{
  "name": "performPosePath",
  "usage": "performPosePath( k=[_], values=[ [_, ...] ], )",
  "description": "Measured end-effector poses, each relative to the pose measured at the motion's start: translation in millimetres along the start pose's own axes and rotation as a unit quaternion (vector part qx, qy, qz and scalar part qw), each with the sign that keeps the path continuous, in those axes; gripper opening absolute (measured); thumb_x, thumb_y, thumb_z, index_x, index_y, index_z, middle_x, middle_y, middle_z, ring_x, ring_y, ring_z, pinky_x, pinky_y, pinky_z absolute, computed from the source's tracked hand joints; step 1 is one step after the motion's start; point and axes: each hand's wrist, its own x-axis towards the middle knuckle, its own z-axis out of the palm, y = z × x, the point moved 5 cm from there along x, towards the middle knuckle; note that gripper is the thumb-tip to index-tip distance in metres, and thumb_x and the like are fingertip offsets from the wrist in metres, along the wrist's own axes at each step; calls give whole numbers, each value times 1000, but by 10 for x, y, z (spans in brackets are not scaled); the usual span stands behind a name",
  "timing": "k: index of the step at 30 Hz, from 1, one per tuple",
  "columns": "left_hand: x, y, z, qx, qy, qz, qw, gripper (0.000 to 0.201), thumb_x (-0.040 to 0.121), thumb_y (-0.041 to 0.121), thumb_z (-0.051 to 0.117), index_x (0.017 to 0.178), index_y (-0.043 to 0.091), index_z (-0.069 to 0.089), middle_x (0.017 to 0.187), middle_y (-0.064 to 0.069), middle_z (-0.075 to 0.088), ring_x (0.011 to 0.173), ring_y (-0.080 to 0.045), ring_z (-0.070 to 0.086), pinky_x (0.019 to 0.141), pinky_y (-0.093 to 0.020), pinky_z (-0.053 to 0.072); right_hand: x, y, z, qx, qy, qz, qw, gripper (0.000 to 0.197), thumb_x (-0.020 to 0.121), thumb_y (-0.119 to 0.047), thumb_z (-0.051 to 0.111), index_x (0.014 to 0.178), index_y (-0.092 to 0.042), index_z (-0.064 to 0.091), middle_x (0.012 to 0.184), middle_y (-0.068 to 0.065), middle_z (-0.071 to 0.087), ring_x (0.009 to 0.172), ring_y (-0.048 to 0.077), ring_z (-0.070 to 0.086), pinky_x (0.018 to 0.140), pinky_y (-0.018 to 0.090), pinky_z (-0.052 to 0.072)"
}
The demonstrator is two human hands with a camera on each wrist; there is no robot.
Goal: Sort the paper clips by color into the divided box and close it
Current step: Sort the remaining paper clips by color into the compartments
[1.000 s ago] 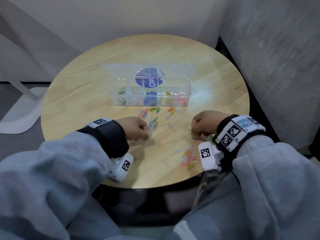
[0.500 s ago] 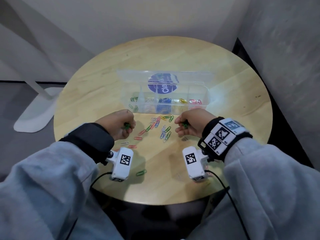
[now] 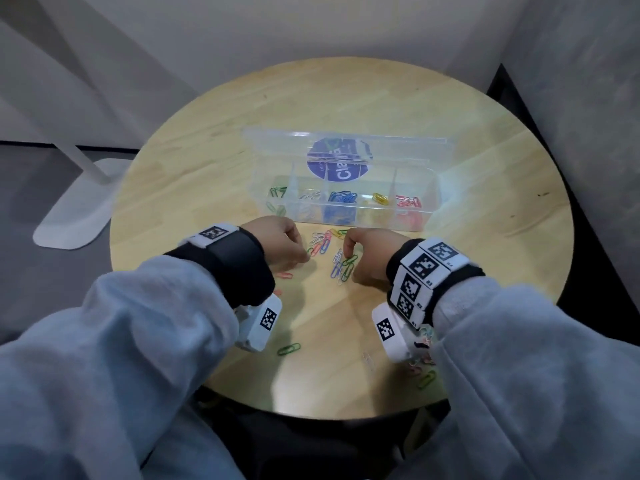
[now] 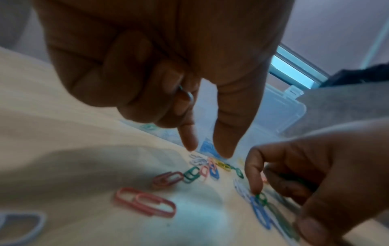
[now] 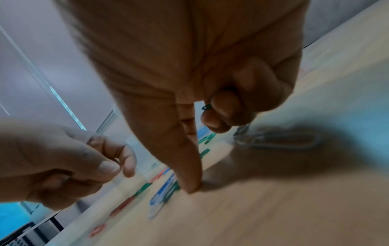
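The clear divided box (image 3: 431, 188) stands open mid-table, its lid (image 3: 277, 147) tilted back. Its compartments hold green, white, blue, yellow and red clips from left to right. Loose mixed clips (image 3: 323, 242) lie just in front of it, between my hands. My left hand (image 3: 294, 252) keeps a clip (image 4: 186, 93) tucked in its curled fingers, with forefinger and thumb pointing down over the pile (image 4: 202, 169). My right hand (image 3: 349, 258) holds a green clip (image 5: 207, 107) in its curled fingers, and one fingertip (image 5: 190, 186) presses a green clip (image 4: 261, 198) on the table.
A single green clip (image 3: 289, 348) lies near the table's front edge, below my left wrist. More mixed clips (image 3: 424, 368) sit partly under my right wrist. Two red clips (image 4: 145, 203) lie left of the pile. Grey walls close in behind and to the right.
Both hands came forward to the pile by the box, each with a green clip picked up half a second ago. The right fingertip has come down onto another green clip.
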Motion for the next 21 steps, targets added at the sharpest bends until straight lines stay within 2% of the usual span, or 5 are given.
performPosePath(
  k=[5, 8, 12, 17, 21],
  values=[
    [80, 19, 83, 48, 34, -23, 998, 8, 77, 18, 68, 75, 14, 62, 83, -11, 69, 79, -26, 64, 65, -23, 53, 11, -34, 8, -34, 10, -25, 999, 16, 83, -9, 60, 89, -21, 53, 64, -7, 45, 51, 10, 41, 42, 20, 30],
    [136, 17, 130, 23, 34, -32, 999, 20, 75, 16, 70, 87, 0, 68, 91, -20, 72, 88, -32, 70, 80, -41, 59, 33, -56, 27, -57, 3, -29, 998, 10, 85, -11, 59, 91, -19, 57, 73, -3, 53, 61, 14, 49, 47, 19, 34],
    [181, 21, 182, 39, 29, -31, 998, 23, 77, 13, 69, 96, 0, 68, 96, -20, 71, 95, -34, 69, 83, -44, 58, 73, -68, 101, -136, -35, -27, 990, 26, 88, -18, 55, 108, -8, 66, 105, 7, 67, 87, 23, 59, 66, 25, 42],
    [198, 11, 195, 41, 9, -30, 999, 6, 80, 14, 69, 82, 12, 64, 79, -9, 62, 78, -26, 62, 87, -38, 56, 42, -49, 111, -147, -48, -24, 988, 22, 83, -13, 54, 99, -8, 68, 89, 6, 60, 78, 23, 55, 53, 23, 41],
    [173, -70, 195, 15, 0, -33, 999, 22, 75, 8, 67, 56, 16, 57, 40, 5, 53, 49, -18, 49, 63, -24, 45, -15, -13, 59, -117, -45, -27, 992, 25, 84, -16, 56, 103, -5, 67, 98, 10, 67, 88, 25, 62, 64, 27, 48]
  ],
)
